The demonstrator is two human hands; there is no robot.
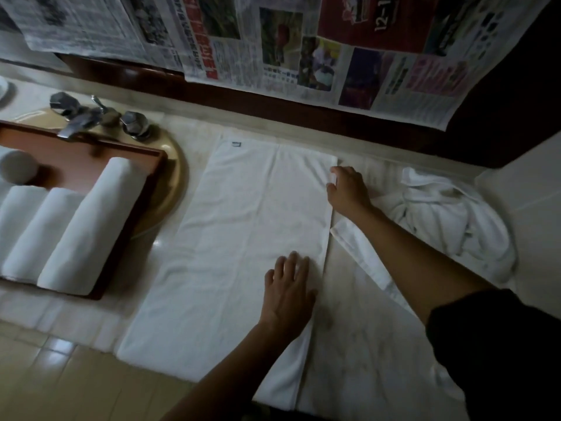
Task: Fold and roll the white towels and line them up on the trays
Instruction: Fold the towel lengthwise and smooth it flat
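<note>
A white towel (236,238) lies spread flat along the pale counter, its near end hanging over the front edge. My left hand (288,287) presses flat on its right side near the front, fingers straight. My right hand (346,189) pinches the towel's right edge close to the far corner. A brown wooden tray (142,189) sits over the sink at left and holds three rolled white towels (91,223) side by side. A crumpled heap of white towels (449,220) lies on the counter to the right of my right arm.
A chrome faucet (88,117) with two knobs stands behind the tray, above the round sink rim (173,183). Newspaper sheets (303,50) cover the wall behind the counter. A grey round object (18,167) rests on the tray's far left. Tiled floor shows at lower left.
</note>
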